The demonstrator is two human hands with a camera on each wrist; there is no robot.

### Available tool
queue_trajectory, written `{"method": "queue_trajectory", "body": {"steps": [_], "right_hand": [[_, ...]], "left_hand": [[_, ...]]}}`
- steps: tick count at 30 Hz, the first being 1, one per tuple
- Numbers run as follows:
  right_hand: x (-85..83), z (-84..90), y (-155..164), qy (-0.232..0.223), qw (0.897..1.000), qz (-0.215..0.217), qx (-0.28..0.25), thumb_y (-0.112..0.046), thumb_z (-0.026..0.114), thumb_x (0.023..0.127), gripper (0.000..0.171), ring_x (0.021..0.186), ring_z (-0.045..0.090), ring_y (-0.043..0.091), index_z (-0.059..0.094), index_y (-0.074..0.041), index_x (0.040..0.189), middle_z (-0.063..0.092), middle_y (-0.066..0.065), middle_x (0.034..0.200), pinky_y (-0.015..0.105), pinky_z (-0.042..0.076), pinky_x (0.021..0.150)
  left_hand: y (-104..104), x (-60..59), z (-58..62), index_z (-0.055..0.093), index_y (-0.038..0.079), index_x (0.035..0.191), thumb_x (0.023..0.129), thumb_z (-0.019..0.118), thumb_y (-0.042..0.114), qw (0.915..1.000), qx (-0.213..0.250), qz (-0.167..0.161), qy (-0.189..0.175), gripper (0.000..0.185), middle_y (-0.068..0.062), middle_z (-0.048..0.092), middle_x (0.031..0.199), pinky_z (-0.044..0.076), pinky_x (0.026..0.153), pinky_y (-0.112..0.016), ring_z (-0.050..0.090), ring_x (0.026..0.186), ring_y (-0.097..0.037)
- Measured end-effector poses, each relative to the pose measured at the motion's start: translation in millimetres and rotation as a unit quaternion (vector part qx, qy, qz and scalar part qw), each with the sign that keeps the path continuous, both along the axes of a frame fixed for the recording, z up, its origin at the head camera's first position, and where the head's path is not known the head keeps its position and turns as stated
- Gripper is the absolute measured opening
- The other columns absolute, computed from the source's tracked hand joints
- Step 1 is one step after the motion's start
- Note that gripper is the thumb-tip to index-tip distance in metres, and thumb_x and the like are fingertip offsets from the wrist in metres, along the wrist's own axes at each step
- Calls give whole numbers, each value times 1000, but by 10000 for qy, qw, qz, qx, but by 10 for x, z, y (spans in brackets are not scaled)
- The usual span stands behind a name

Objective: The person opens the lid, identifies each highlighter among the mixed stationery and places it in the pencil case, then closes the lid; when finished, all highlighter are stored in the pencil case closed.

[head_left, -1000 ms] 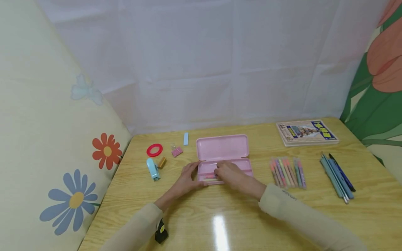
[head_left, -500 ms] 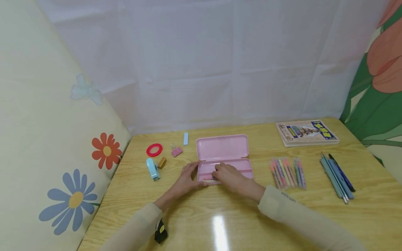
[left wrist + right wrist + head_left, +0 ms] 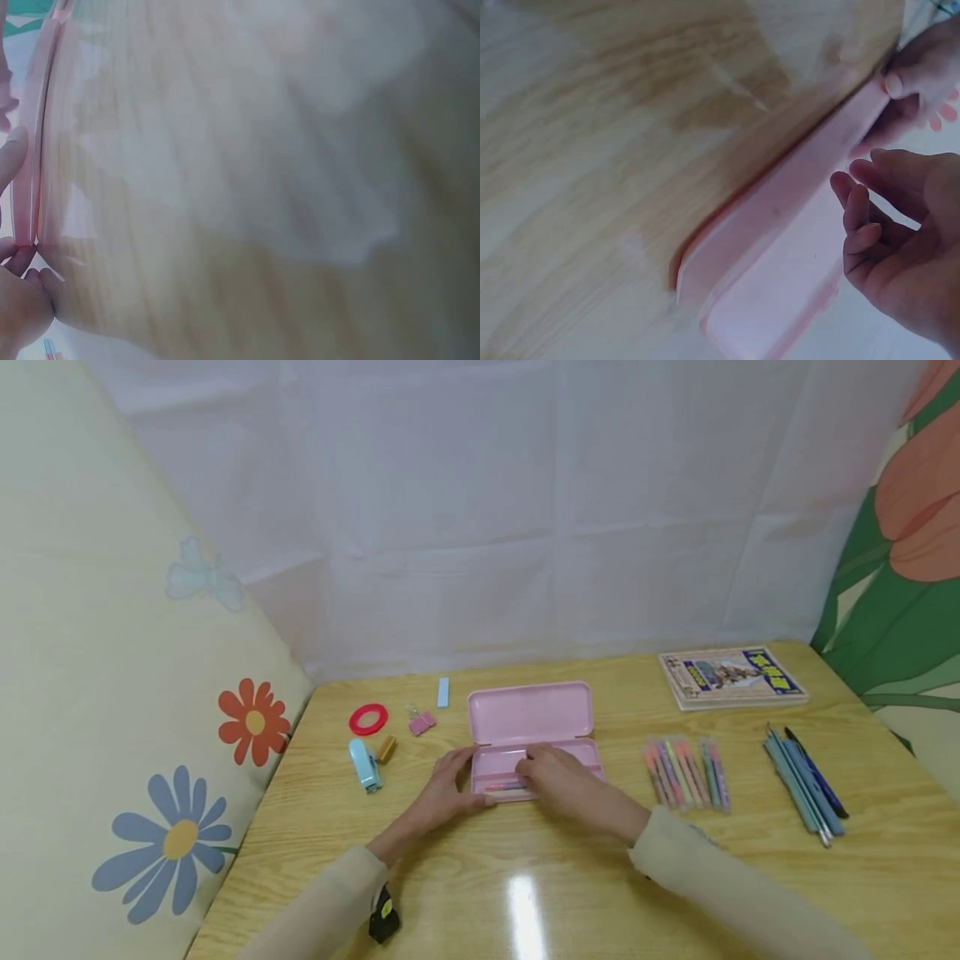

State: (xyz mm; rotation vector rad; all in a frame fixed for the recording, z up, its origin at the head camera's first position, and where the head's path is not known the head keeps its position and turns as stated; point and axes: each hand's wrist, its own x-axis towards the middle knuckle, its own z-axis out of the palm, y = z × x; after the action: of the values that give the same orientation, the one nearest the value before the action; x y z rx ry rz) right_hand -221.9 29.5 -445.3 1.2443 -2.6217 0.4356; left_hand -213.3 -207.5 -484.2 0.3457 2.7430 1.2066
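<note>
A pink pencil case [image 3: 531, 714] lies on the table with its lid raised. My left hand [image 3: 446, 793] grips the case's left end, thumb at the front corner and fingers along the side. Bent fingers of my right hand [image 3: 562, 781] reach into the tray; in the right wrist view they curl above the front wall [image 3: 772, 217]. Whether they hold anything is hidden. A slim pink pen [image 3: 504, 786] shows in the front compartment, left of the right hand. The left wrist view catches the case's front wall [image 3: 28, 90] at its left edge.
Left are a red ring [image 3: 368, 719], light-blue stapler [image 3: 364, 766], small brown block [image 3: 386, 749], pink binder clips [image 3: 422, 722] and blue strip [image 3: 443, 692]. Right are several markers [image 3: 686, 772], pens and pencils [image 3: 806, 785] and a book [image 3: 733, 677]. A black object [image 3: 385, 920] lies near the left sleeve.
My right hand shifts slightly left, then back right within the tray. More of the pink pen shows; the yellowish one seen earlier no longer stands out. The left hand stays put.
</note>
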Motion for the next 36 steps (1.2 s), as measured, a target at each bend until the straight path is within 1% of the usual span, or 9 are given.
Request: {"method": "queue_trajectory", "body": {"steps": [3,6,11,16,19,23,29,33,36], "right_hand": [[-18,44,165,285,9991,-190,-257,-11,67,89,6,71,56,19,71,-6,90,60,4,80,29,50,61],[-23,94,370,324,9965,-683,-363,-12,69,88,10,68,56,20,71,-3,92,59,6,77,29,49,55],[-5,164,778,-359,9829,-1706,-592,-9,68,87,16,75,58,28,69,2,99,60,12,82,38,51,57],[58,129,1133,-606,9679,-2392,-477,-7,69,84,16,78,59,33,69,3,96,62,16,84,44,52,61],[128,84,1268,-533,9666,-2472,-411,-4,68,82,6,69,56,31,65,0,80,57,13,73,42,48,57],[221,37,1361,-315,9669,-2514,-292,-4,67,83,26,57,49,26,51,-9,62,48,8,61,39,42,51],[338,-22,1386,-262,9664,-2535,-326,-3,66,82,35,50,43,18,43,-13,58,43,0,54,35,39,47],[377,-52,1369,-346,9663,-2515,-438,1,66,77,33,51,43,18,43,-13,59,45,0,55,35,40,47],[383,-64,1356,-361,9647,-2588,-325,-1,70,75,24,54,50,23,50,-9,63,51,5,59,41,43,50]], "left_hand": [[-2,3,1,36,15,148,73,82,42,10000,0,4,-33,92,-9,34,150,24,113,-52,25,139,-29],[-10,9,2,36,15,149,74,82,42,10000,12,-33,3,92,-10,34,150,23,113,-53,24,139,-30],[-10,4,-6,37,13,148,73,83,40,9999,41,-80,114,92,-11,35,149,25,112,-53,27,137,-30],[-7,7,-5,36,14,149,73,82,40,9999,66,-80,22,92,-10,34,150,24,112,-52,26,138,-29],[-6,15,-3,36,15,149,74,82,40,9999,76,-81,-18,92,-10,32,151,24,112,-53,25,138,-30],[-5,19,-1,35,15,149,74,82,39,9999,87,-82,-50,92,-11,32,151,24,112,-54,24,139,-30],[-7,6,-23,35,15,149,73,82,40,10000,6,-95,18,93,-11,33,150,24,112,-52,25,138,-30],[-9,-4,-38,36,12,149,73,82,41,9999,41,-87,100,93,-11,34,149,25,112,-53,26,138,-31],[-11,-7,-42,35,10,149,74,82,41,9999,61,-90,115,93,-12,34,149,25,112,-53,26,138,-31]]}}
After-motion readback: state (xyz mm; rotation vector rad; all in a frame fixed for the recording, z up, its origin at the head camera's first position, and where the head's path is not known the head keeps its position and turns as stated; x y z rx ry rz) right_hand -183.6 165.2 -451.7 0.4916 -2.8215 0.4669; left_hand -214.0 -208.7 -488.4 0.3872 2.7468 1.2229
